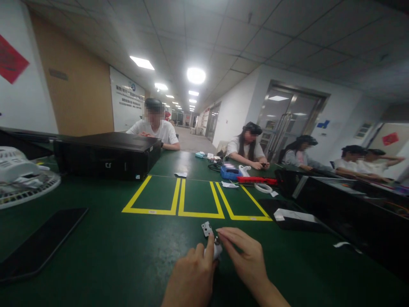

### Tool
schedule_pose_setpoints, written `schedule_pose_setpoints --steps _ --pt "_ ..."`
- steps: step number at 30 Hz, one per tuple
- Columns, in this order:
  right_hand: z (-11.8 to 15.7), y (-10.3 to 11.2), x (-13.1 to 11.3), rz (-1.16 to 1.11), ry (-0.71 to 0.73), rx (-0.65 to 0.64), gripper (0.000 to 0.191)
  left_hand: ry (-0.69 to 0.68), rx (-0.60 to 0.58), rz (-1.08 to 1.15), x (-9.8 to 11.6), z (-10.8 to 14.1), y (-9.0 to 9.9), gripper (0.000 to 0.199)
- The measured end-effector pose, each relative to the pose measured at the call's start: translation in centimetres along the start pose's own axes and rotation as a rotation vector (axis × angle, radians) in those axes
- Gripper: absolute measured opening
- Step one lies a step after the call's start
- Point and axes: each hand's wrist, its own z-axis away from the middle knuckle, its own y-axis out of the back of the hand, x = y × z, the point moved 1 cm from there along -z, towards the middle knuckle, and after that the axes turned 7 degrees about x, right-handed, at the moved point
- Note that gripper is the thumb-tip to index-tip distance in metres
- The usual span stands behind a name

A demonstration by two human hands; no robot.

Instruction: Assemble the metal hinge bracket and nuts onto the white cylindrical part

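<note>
The left grip [191, 277] was clenched around a small white plastic piece [217, 252], its thumb raised along the piece's left side, above the green bench [128, 260]. A small white perforated plate [207, 229] stood just beyond the thumb's tip, on the far side of the grip; whether it joined the piece could not be told. The right grip [246, 256] was half-curled, its fingertips [222, 232] just beside the piece's top, with contact unclear. It lay nearer the left grip.
</note>
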Motion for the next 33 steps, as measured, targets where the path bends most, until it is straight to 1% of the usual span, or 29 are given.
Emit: schedule_pose_setpoints --steps 5,8,11,16,20,22,25,27,29,33 --pt "0.2 -0.2 0.3 -0.056 -0.063 -0.054 0.016 -0.003 0.005 0.0 -0.2 0.0 -0.4 0.052" --pt "0.4 -0.2 0.4 -0.071 -0.11 -0.062 0.017 -0.001 0.01 -0.002 -0.3 0.0 -0.3 0.051" --pt "0.5 -0.3 0.3 -0.082 -0.104 -0.065 0.016 -0.001 0.0 -0.009 -0.2 0.0 -0.2 0.048" --pt "0.4 -0.4 0.0 -0.016 0.017 -0.115 0.02 -0.027 -0.011 -0.029 -0.2 0.0 0.0 0.041" --pt "0.0 -0.1 -0.4 0.115 0.217 -0.149 0.027 -0.026 0.004 -0.043 -0.2 -0.1 0.0 0.043" --pt "-0.3 0.0 -0.5 0.174 0.294 -0.189 0.03 -0.029 0.003 -0.051 -0.2 -0.1 0.0 0.045" --pt "-0.6 0.1 -0.6 0.207 0.319 -0.241 0.031 -0.046 -0.001 -0.06 -0.2 -0.1 0.0 0.041" --pt "-0.5 0.0 -0.6 0.191 0.308 -0.25 0.032 -0.051 -0.006 -0.065 -0.2 -0.1 -0.1 0.041" --pt "-0.2 -0.1 -0.5 0.142 0.243 -0.214 0.029 -0.055 -0.006 -0.073 -0.2 -0.1 -0.1 0.042" --pt "0.6 -0.5 -0.2 -0.015 -0.038 -0.047 0.013 -0.092 -0.01 -0.066 -0.3 -0.1 -0.2 0.041"
